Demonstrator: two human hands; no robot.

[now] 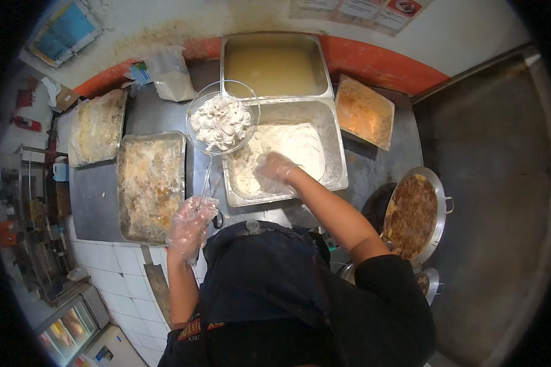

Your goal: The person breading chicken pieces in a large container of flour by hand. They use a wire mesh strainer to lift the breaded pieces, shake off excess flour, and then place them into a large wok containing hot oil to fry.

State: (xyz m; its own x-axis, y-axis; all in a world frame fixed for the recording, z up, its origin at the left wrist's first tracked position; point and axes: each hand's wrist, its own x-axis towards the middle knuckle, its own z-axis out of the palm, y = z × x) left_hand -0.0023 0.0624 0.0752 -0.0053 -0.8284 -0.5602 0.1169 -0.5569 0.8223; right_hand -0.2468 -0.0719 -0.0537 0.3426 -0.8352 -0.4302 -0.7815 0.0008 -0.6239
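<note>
Gloved in clear plastic, my left hand [193, 225] is closed around the handle of a wire skimmer [210, 169]. Flour-coated pieces [220, 121] fill the skimmer's basket, which hangs over the left rim of a steel pan of flour [310, 142]. My right hand [278, 169], also in a clear plastic glove, is down in that pan among floury lumps at its left side. Its fingertips are hidden, so whether they hold a piece cannot be told. Behind the flour stands a steel pan of cloudy yellowish liquid [271, 69].
Left lie a flour-crusted tray [151, 188] and a plastic-covered tray [96, 128]. A bag of white powder [172, 78] stands at the back. To the right are a tilted rectangular pan [365, 112] and a large round pan with brown contents [413, 215]. Scissors-like black handles [218, 219] lie by my left hand.
</note>
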